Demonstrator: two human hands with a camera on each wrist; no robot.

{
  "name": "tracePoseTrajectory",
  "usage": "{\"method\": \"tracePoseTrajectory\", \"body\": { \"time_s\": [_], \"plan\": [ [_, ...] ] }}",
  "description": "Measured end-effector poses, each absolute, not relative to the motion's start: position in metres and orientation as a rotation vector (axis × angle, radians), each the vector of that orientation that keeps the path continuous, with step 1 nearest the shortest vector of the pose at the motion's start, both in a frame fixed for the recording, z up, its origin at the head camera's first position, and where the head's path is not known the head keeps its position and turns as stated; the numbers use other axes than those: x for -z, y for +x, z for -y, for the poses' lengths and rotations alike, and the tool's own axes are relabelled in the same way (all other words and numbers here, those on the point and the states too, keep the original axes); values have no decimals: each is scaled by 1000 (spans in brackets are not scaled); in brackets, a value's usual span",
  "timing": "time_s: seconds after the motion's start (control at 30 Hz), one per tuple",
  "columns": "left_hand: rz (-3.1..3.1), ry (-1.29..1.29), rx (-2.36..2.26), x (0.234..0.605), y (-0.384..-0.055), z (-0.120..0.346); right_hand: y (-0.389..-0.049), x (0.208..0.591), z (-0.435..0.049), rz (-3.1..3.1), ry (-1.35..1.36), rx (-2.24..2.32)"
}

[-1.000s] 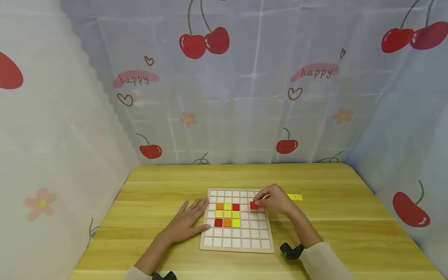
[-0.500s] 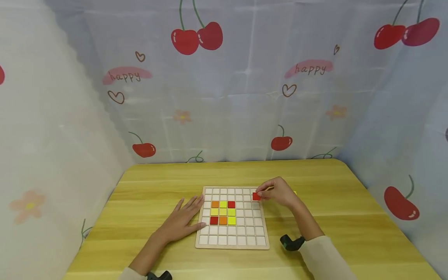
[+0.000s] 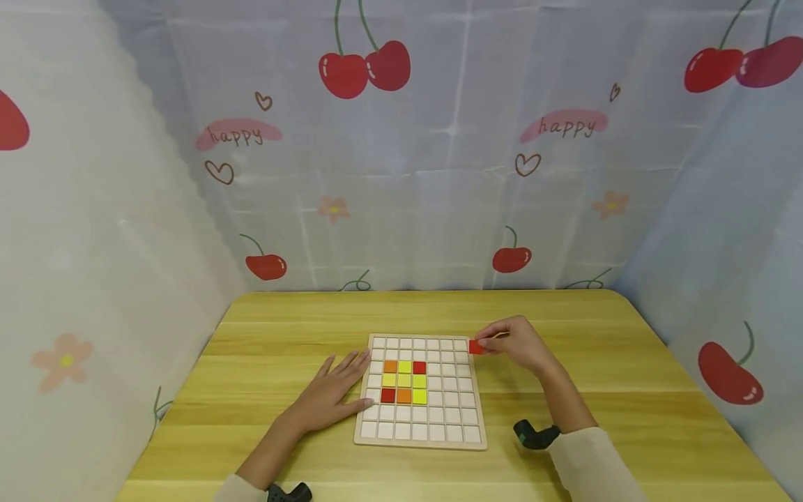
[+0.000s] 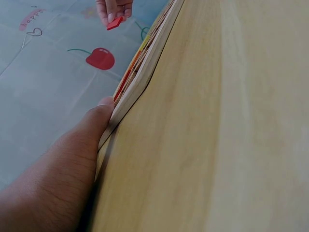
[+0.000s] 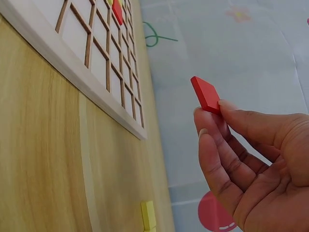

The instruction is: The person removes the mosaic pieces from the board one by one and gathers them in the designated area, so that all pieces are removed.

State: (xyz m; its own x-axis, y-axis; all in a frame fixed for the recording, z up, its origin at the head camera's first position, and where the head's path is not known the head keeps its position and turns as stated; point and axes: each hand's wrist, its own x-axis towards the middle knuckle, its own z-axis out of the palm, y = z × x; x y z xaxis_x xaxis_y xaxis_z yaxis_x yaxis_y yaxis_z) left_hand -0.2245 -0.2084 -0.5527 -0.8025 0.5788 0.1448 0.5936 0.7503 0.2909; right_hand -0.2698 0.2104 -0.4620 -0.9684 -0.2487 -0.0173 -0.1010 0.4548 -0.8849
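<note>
A square wooden grid board [image 3: 420, 444] lies on the table, with a three-by-three block of red, orange and yellow tiles [image 3: 404, 381] set in its cells. My left hand [image 3: 329, 397] rests spread at the board's left edge, its thumb and fingertips on the frame. In the left wrist view the thumb [image 4: 94, 121] presses along the board's side. My right hand [image 3: 517, 341] pinches a red square tile [image 5: 206, 94] between thumb and fingers, raised beside the board's far right corner. The other fingers of that hand curl loosely below the tile.
Yellow tiles [image 5: 147, 215] lie on the table to the right of the board, hidden behind the right hand in the head view. A patterned curtain [image 3: 426, 174] hangs around the table's back and sides. Both wrists carry a black camera [image 3: 534, 436].
My right hand has moved right and away from over the board with the red tile, which is now past the far right corner. The left hand stays at the board's edge.
</note>
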Motion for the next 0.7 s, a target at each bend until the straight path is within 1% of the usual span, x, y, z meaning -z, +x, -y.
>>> {"method": "tracePoseTrajectory", "body": {
  "time_s": [0.3,0.7],
  "plan": [
    [2898,-972,478,554,-227,208,-271,459,-220,-2544,-308,1577],
    [2903,-975,498,551,-225,207,-274,458,-234,-2572,-242,1584]
  ]
}}
